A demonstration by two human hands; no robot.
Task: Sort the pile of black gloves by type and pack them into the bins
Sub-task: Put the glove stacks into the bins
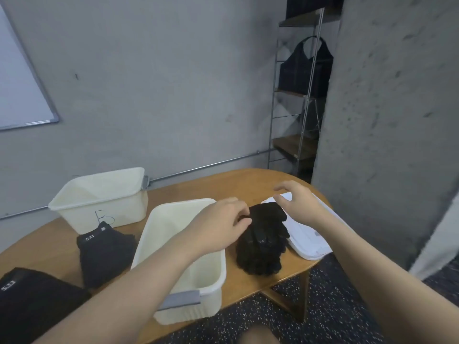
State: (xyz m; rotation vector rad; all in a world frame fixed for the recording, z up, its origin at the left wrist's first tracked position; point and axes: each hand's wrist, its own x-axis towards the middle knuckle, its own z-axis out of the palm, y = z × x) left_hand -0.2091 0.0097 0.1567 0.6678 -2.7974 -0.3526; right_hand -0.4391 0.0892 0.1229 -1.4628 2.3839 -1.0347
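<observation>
Black knit gloves lie heaped in a pile (260,242) on the wooden table (238,184), just right of the near bin (173,244), which looks empty. The left hand (221,224) reaches across that bin and pinches the top of the pile at its left edge; the right hand (295,202) hovers over the pile's far side with fingers loosely curled, holding nothing.

The gloves look tangled, so lifting one could drag its neighbours along and spill them off the table edge just beyond the pile. All being black, types may be misread and land in the wrong bin. The forearm across the near bin could nudge it.

Left of the near bin lie folded black garments (104,254), and behind them stands a second bin (104,197). A white lid (308,237) lies right of the pile. Grey concrete walls, a whiteboard (22,83) and a wire shelf (298,95) ring the table; the floor (335,306) is dark and speckled.
</observation>
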